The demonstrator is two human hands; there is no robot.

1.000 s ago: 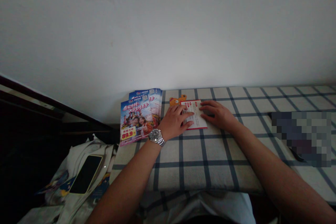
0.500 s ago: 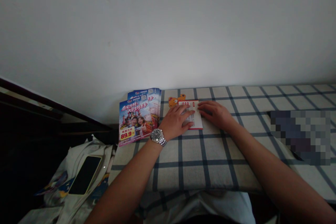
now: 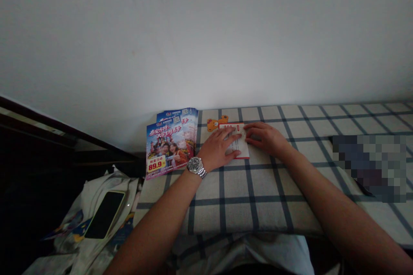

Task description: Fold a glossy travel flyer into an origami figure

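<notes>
A folded white paper with a red edge [image 3: 242,151] lies flat on the checked tablecloth [image 3: 258,189] near the wall. My left hand [image 3: 219,148], a metal watch [image 3: 196,166] on its wrist, rests on the paper's left part with fingers stretched flat. My right hand [image 3: 263,137] presses the paper's right edge, fingers extended and lying flat. An orange bear-shaped cutout [image 3: 217,122] peeks out behind the paper.
A stack of colourful flyers [image 3: 169,144] lies at the table's left end. A phone [image 3: 103,215] rests on a white cloth bag [image 3: 93,189] to the lower left. A blurred dark patch [image 3: 369,167] is at the right. A white wall [image 3: 206,34] stands behind.
Both hands have slid slightly leftward on the paper, which looks narrower now than a second ago. Little else differs.
</notes>
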